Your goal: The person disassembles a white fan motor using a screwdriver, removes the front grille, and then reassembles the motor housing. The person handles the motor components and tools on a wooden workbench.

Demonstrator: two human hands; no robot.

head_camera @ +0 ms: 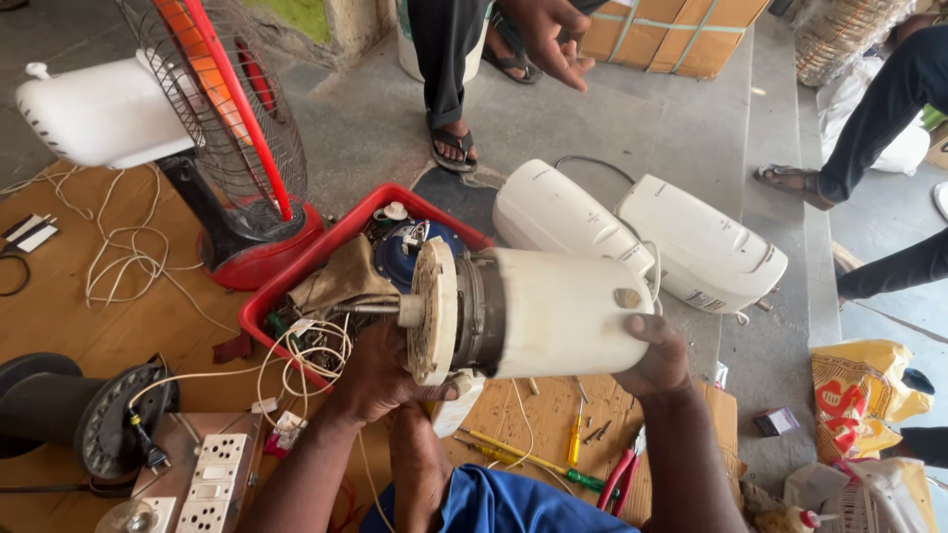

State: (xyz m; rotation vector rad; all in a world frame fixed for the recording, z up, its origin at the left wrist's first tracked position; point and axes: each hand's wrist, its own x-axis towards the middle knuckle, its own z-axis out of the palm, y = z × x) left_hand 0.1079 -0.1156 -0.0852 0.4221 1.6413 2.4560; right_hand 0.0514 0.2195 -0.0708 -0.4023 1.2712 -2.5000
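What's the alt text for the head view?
Two hands hold a white fan motor sideways over a red tray of parts: left hand at the front plate, right hand gripping the rear housing. A red fan, screwdrivers and a bystander's sandalled feet surround them.

cardboard box (681, 35): brown, taped, top centre | printed bag (859, 400): yellow-red, right floor | small box (777, 421): purple, beside it

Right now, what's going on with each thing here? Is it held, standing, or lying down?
fan motor: held sideways off the floor
left hand: gripping the motor's round front plate
right hand: cupping the motor's white back end
red crate: full of parts
pedestal fan: standing, tilted
white casings: lying side by side
screwdrivers: lying flat
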